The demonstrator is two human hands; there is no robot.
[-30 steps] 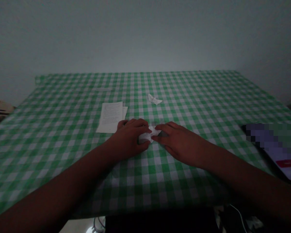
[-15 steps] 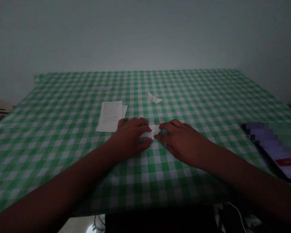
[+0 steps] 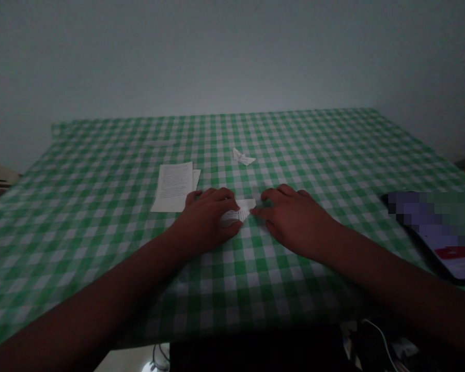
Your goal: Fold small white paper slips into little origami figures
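Observation:
A small piece of folded printed paper (image 3: 246, 205) lies on the checked cloth near the table's front. My left hand (image 3: 207, 219) grips its left part, thumb at the near side and fingers along the far side, hiding that portion. The paper's right end shows a slanted folded edge. My right hand (image 3: 294, 219) is just right of the paper, fingers spread and curved, holding nothing. One of its fingertips is close to the paper's right edge; whether it touches I cannot tell.
Printed sheets (image 3: 174, 186) lie partly overlapped beyond my left hand. A small folded paper boat (image 3: 243, 157) stands farther back. A phone (image 3: 430, 232), partly blurred out, rests at the right. The green-and-white tablecloth (image 3: 313, 144) reaches back to a plain wall (image 3: 225, 57).
My right hand has drawn slightly right, off the folded paper, uncovering its slanted right end. My left hand keeps its hold. The whole view has shifted a little.

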